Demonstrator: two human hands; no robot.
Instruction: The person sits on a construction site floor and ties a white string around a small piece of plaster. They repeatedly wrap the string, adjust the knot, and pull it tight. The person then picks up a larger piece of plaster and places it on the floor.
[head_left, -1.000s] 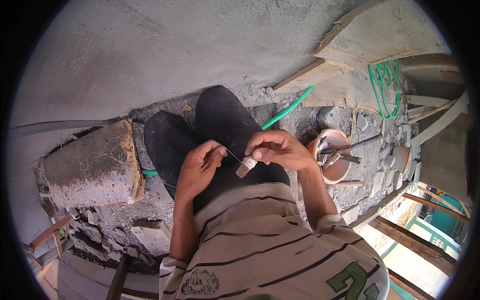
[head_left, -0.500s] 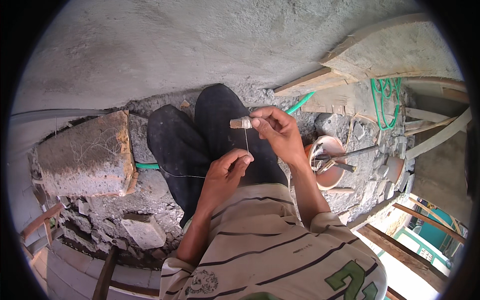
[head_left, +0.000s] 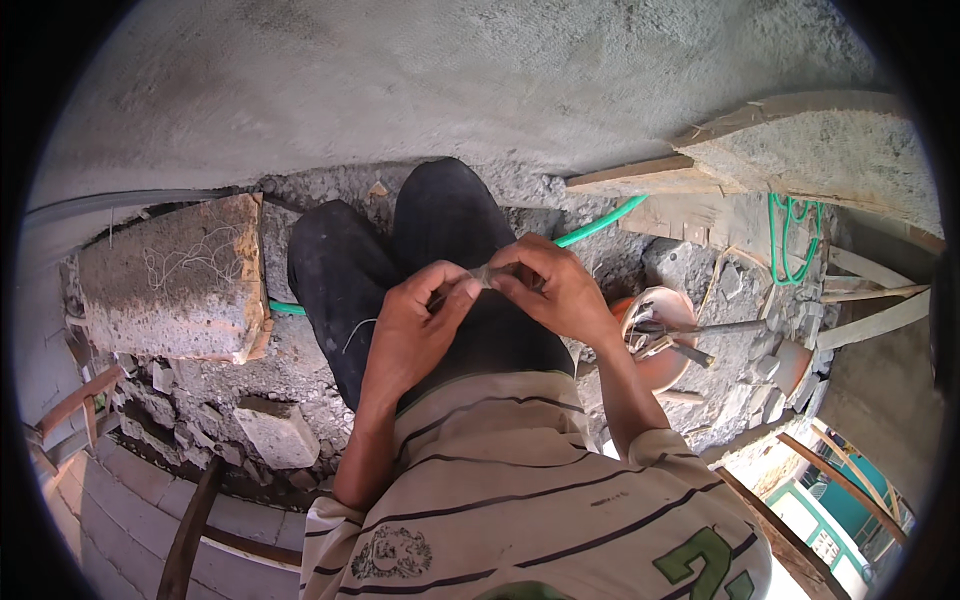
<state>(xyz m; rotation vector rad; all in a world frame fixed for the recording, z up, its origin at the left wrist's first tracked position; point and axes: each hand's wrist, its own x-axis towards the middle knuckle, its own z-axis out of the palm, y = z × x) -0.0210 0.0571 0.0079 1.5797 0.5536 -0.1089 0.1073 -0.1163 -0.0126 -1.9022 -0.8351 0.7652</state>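
Overhead, in the head view, the rough grey wall (head_left: 400, 90) closed off the far side just beyond the dark trousers (head_left: 448, 205), whose knees nearly met its foot. On the left stood a stained concrete block (head_left: 165, 285); on the right, past the right forearm, an orange bucket (head_left: 672, 378) with tool handles (head_left: 715, 328) jutting out narrowed the way, while a green hose (head_left: 602, 222) slanted behind the right hand (head_left: 555, 295). Open room lay mainly above the lap. A small piece (head_left: 483, 274) sat between the left hand (head_left: 422, 312) and the right, both pinched narrowly on it with fingertips nearly meeting. It looked greyish, but fingers covered most of it, so its shape could not be told. A thin pale string (head_left: 350, 335) curved over the trousers beside the left wrist.
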